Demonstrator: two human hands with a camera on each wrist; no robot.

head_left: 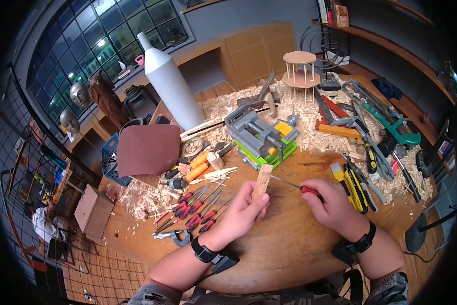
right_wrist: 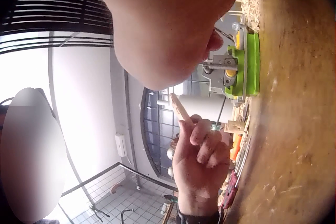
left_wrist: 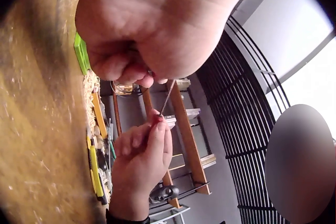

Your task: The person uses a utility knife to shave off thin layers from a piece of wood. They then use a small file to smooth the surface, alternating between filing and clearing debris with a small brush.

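Observation:
Above the front of the table, my left hand point(head_left: 246, 207) grips a small pale wood block point(head_left: 262, 179) between thumb and fingers, its upper end sticking out. My right hand point(head_left: 332, 203) holds a thin needle file point(head_left: 288, 182) by its red handle, with the metal shaft pointing left. The file's tip overlaps the side of the block in the head view. In the left wrist view the thin shaft point(left_wrist: 167, 100) rises from the right fingers toward the left hand. The block point(right_wrist: 179, 109) stands up past the left thumb in the right wrist view.
Several red-handled files point(head_left: 193, 207) and a micrometer point(head_left: 173, 237) lie left of the hands. A grey and green vise point(head_left: 259, 134) stands beyond them. Yellow utility knives point(head_left: 355, 189) lie at the right. Wood shavings point(head_left: 223, 104) cover the table's back, near a small octagonal two-tier wooden model point(head_left: 299, 79).

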